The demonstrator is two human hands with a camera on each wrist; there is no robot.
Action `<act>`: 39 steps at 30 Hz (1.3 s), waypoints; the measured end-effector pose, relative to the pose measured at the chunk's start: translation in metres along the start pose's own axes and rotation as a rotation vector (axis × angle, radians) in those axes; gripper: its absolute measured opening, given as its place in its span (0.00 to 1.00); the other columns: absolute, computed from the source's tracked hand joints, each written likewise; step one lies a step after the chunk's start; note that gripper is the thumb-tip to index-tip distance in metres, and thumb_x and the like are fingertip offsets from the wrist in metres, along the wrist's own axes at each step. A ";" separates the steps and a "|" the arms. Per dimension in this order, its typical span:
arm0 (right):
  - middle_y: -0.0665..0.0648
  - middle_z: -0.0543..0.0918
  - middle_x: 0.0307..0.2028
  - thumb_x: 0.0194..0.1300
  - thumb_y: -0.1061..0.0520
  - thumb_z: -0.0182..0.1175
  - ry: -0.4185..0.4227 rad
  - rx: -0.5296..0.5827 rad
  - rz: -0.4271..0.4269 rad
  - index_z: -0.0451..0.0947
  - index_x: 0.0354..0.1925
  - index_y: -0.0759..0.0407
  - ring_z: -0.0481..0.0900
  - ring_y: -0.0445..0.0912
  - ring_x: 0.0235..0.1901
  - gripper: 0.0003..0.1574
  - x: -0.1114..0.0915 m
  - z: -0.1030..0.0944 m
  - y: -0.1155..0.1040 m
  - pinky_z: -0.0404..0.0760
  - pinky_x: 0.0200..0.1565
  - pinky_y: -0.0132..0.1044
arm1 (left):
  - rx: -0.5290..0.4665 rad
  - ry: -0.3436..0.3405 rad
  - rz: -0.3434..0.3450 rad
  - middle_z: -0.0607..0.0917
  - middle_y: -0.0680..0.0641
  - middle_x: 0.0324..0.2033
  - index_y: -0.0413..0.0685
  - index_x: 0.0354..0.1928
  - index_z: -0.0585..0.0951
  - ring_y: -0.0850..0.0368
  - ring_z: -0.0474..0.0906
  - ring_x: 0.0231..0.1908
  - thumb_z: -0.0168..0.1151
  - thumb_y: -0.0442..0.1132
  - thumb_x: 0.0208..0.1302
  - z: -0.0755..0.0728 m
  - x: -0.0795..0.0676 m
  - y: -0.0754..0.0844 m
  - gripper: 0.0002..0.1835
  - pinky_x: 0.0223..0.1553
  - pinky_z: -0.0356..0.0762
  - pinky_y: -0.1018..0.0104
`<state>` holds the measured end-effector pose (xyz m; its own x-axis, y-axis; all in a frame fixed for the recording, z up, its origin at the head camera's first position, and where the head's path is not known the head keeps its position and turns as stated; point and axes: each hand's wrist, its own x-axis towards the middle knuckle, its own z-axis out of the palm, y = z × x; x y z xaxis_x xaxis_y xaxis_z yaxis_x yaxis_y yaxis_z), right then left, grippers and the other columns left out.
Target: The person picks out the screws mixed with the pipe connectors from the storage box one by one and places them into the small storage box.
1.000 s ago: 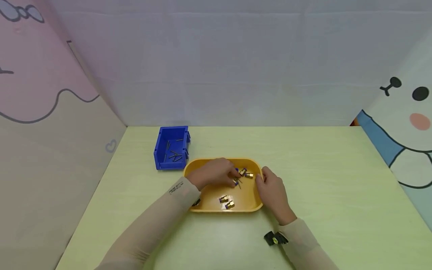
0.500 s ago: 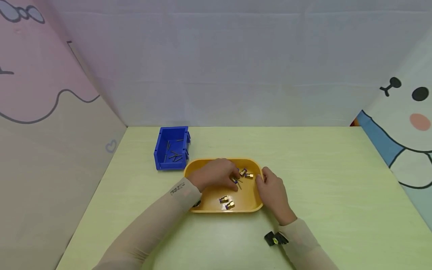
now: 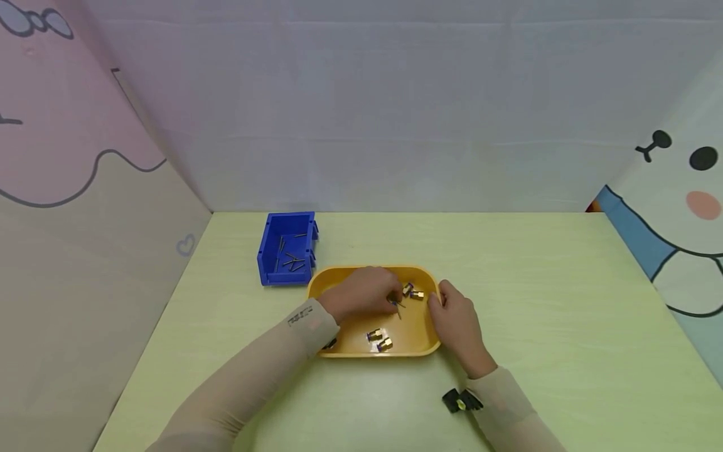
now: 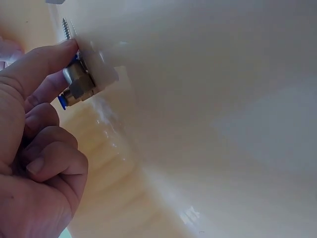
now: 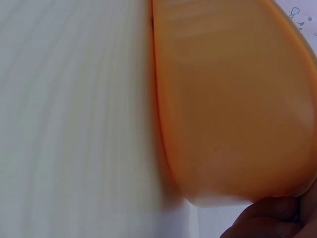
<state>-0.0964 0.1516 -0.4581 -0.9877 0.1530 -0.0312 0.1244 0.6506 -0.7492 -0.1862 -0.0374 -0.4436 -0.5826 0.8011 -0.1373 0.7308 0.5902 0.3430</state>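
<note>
A yellow tray (image 3: 407, 336) holds several brass fittings (image 3: 385, 344) with blue ends. My left hand (image 3: 367, 290) reaches into the tray's far side, over screws (image 3: 400, 307) that show at its fingertips. In the left wrist view, the thumb and index finger pinch at a screw (image 4: 65, 29), whose threaded end sticks out past them. Brass fittings (image 4: 78, 82) lie right by those fingers, and the other fingers are curled in. My right hand (image 3: 459, 323) grips the tray's right rim, thumb inside; in the right wrist view its fingers (image 5: 270, 218) are at the tray's outer wall.
Behind and left of the tray, a blue bin (image 3: 287, 279) holds several thin screws (image 3: 294, 260). A black wrist-worn device (image 3: 462, 400) sits by the right sleeve. The light table (image 3: 536, 270) runs back to a white curtain (image 3: 361, 113), with printed panels on both sides.
My left hand has shifted slightly, its fingertips closing in around the screws and covering a fitting there. The right hand keeps its grip on the tray.
</note>
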 end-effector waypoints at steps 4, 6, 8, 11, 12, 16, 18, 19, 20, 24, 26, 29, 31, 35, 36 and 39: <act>0.54 0.65 0.18 0.73 0.55 0.50 -0.001 0.001 0.002 0.65 0.29 0.58 0.66 0.46 0.15 0.14 0.000 0.000 0.001 0.62 0.18 0.34 | 0.032 -0.001 -0.006 0.81 0.62 0.29 0.58 0.33 0.87 0.63 0.74 0.29 0.67 0.43 0.63 0.002 0.002 0.000 0.02 0.36 0.74 0.71; 0.54 0.64 0.18 0.73 0.55 0.50 -0.001 0.003 0.002 0.65 0.29 0.58 0.66 0.46 0.15 0.14 0.000 0.000 0.001 0.61 0.17 0.34 | 0.043 -0.002 -0.002 0.80 0.62 0.28 0.59 0.32 0.86 0.63 0.74 0.29 0.67 0.43 0.62 0.002 0.003 0.000 0.02 0.34 0.73 0.71; 0.54 0.64 0.17 0.73 0.55 0.50 0.001 0.004 0.002 0.65 0.29 0.58 0.66 0.46 0.15 0.14 -0.001 0.000 0.001 0.61 0.17 0.34 | 0.050 -0.004 0.006 0.80 0.61 0.27 0.60 0.30 0.85 0.63 0.73 0.28 0.66 0.43 0.62 0.003 0.003 -0.001 0.03 0.33 0.72 0.71; 0.53 0.64 0.17 0.73 0.55 0.51 0.003 0.002 0.004 0.65 0.29 0.58 0.66 0.46 0.15 0.14 -0.001 0.000 0.002 0.61 0.17 0.34 | 0.059 -0.003 0.023 0.79 0.61 0.26 0.61 0.28 0.83 0.63 0.73 0.27 0.66 0.43 0.63 0.002 0.003 0.000 0.05 0.32 0.72 0.72; 0.53 0.64 0.17 0.73 0.55 0.50 0.003 0.000 0.006 0.65 0.29 0.58 0.66 0.46 0.15 0.14 -0.001 0.000 0.002 0.61 0.17 0.34 | 0.062 -0.003 0.031 0.79 0.61 0.26 0.60 0.28 0.84 0.63 0.72 0.27 0.66 0.43 0.63 0.001 0.003 0.001 0.05 0.32 0.72 0.72; 0.53 0.64 0.18 0.73 0.54 0.50 0.000 -0.002 0.010 0.65 0.29 0.58 0.66 0.46 0.15 0.14 -0.001 0.000 0.002 0.61 0.17 0.34 | 0.088 0.000 0.081 0.77 0.60 0.25 0.60 0.28 0.85 0.63 0.71 0.28 0.65 0.44 0.65 -0.002 0.002 0.004 0.07 0.32 0.70 0.72; 0.53 0.64 0.18 0.73 0.54 0.50 0.000 -0.002 0.010 0.65 0.29 0.58 0.66 0.46 0.15 0.14 -0.001 -0.001 0.003 0.62 0.17 0.34 | 0.110 0.003 0.111 0.77 0.60 0.25 0.60 0.28 0.85 0.63 0.70 0.28 0.65 0.44 0.66 -0.003 0.001 0.005 0.07 0.33 0.69 0.72; 0.53 0.65 0.18 0.73 0.54 0.51 0.001 0.000 0.009 0.65 0.29 0.58 0.66 0.46 0.15 0.14 -0.001 -0.001 0.003 0.62 0.17 0.34 | 0.118 0.004 0.122 0.76 0.60 0.25 0.60 0.29 0.85 0.63 0.70 0.28 0.65 0.44 0.66 -0.003 0.001 0.005 0.07 0.33 0.68 0.72; 0.53 0.65 0.18 0.73 0.54 0.51 0.001 0.000 0.009 0.65 0.29 0.58 0.66 0.46 0.15 0.14 -0.001 -0.001 0.003 0.62 0.17 0.34 | 0.124 0.005 0.130 0.76 0.60 0.25 0.60 0.29 0.85 0.63 0.69 0.28 0.65 0.44 0.66 -0.003 0.001 0.005 0.07 0.32 0.68 0.72; 0.53 0.65 0.18 0.73 0.54 0.51 -0.002 0.004 0.009 0.65 0.29 0.58 0.66 0.46 0.15 0.14 -0.001 -0.002 0.003 0.62 0.17 0.34 | 0.126 0.017 0.149 0.75 0.59 0.25 0.59 0.28 0.84 0.63 0.68 0.28 0.64 0.42 0.65 -0.003 0.002 0.006 0.08 0.31 0.66 0.72; 0.53 0.65 0.18 0.73 0.55 0.51 -0.004 0.004 0.012 0.65 0.29 0.58 0.66 0.46 0.15 0.14 -0.001 -0.002 0.003 0.62 0.17 0.34 | 0.113 0.024 0.153 0.75 0.58 0.25 0.59 0.27 0.84 0.63 0.69 0.27 0.63 0.42 0.66 -0.002 0.003 0.005 0.08 0.31 0.66 0.72; 0.53 0.65 0.18 0.73 0.55 0.51 -0.005 0.011 0.013 0.65 0.29 0.58 0.66 0.46 0.15 0.14 -0.001 -0.002 0.002 0.62 0.17 0.34 | 0.082 0.035 0.153 0.76 0.60 0.25 0.59 0.28 0.85 0.64 0.69 0.28 0.63 0.42 0.66 -0.002 0.004 0.003 0.07 0.32 0.68 0.73; 0.53 0.65 0.18 0.73 0.55 0.51 -0.003 0.016 0.009 0.66 0.29 0.58 0.66 0.46 0.15 0.14 -0.001 -0.002 0.002 0.62 0.17 0.34 | 0.060 0.042 0.150 0.77 0.60 0.25 0.59 0.28 0.85 0.64 0.70 0.27 0.63 0.41 0.66 -0.002 0.005 0.002 0.08 0.33 0.69 0.73; 0.53 0.65 0.17 0.72 0.55 0.51 0.001 0.018 -0.004 0.66 0.30 0.57 0.66 0.45 0.15 0.13 -0.001 -0.001 0.001 0.62 0.17 0.34 | 0.030 0.061 0.136 0.78 0.60 0.25 0.57 0.29 0.85 0.64 0.71 0.27 0.62 0.40 0.66 -0.008 0.003 0.002 0.08 0.33 0.70 0.72; 0.53 0.65 0.17 0.72 0.55 0.52 0.002 0.017 -0.007 0.66 0.29 0.57 0.66 0.45 0.15 0.13 -0.001 -0.001 0.001 0.62 0.17 0.34 | 0.020 0.070 0.130 0.79 0.61 0.26 0.57 0.30 0.85 0.64 0.71 0.27 0.62 0.40 0.67 -0.010 0.002 0.002 0.08 0.34 0.71 0.72; 0.53 0.65 0.17 0.72 0.55 0.52 0.006 0.013 -0.011 0.66 0.29 0.57 0.66 0.46 0.15 0.13 0.000 0.000 0.000 0.62 0.17 0.34 | -0.002 0.095 0.112 0.80 0.61 0.27 0.56 0.32 0.87 0.65 0.73 0.28 0.62 0.41 0.68 -0.016 -0.002 0.003 0.07 0.36 0.73 0.72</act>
<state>-0.0960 0.1518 -0.4577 -0.9884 0.1505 -0.0186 0.1121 0.6426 -0.7580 -0.1889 -0.0387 -0.4277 -0.5285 0.8489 -0.0092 0.7925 0.4972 0.3533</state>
